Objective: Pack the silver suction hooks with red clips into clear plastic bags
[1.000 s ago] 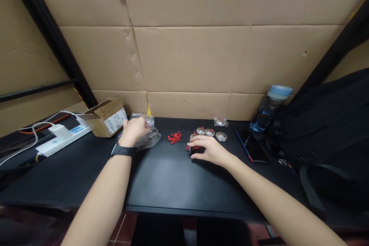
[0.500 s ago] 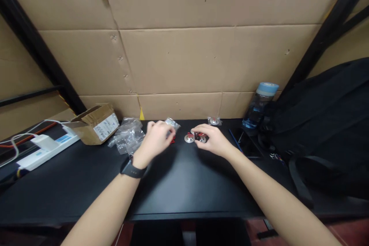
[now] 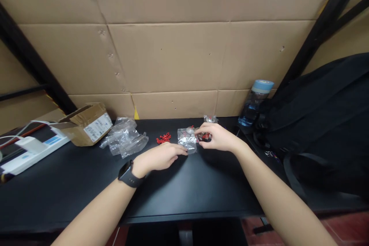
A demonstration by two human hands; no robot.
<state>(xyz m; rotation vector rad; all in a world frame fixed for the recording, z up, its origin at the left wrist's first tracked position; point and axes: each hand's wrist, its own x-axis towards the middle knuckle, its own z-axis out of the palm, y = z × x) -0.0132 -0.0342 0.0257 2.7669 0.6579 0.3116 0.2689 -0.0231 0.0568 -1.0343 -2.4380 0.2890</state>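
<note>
My left hand [image 3: 163,157], with a black watch on the wrist, is closed at the near edge of a small clear plastic bag [image 3: 187,142]. Its index finger reaches along the bag, and the thumb is hidden. A silver round disc [image 3: 190,130] with a bit of red shows at the bag's upper part; whether it lies inside, I cannot tell. My right hand [image 3: 217,137] curls its fingers and thumb around a silver disc with red cord [image 3: 205,137], partly covered by the fingers. A tangle of red cord [image 3: 164,138] lies beyond my left hand.
Crumpled clear bags [image 3: 125,138] lie left, beside an opened cardboard box [image 3: 86,125] and a white power strip [image 3: 37,157]. Another bagged disc [image 3: 210,119] is near the cardboard wall. A blue-capped bottle [image 3: 255,103] and a black backpack [image 3: 323,130] stand right.
My left hand has come down and to the right with the plastic bag, uncovering the red cord. My right hand remains at the discs. The view has shifted slightly right.
</note>
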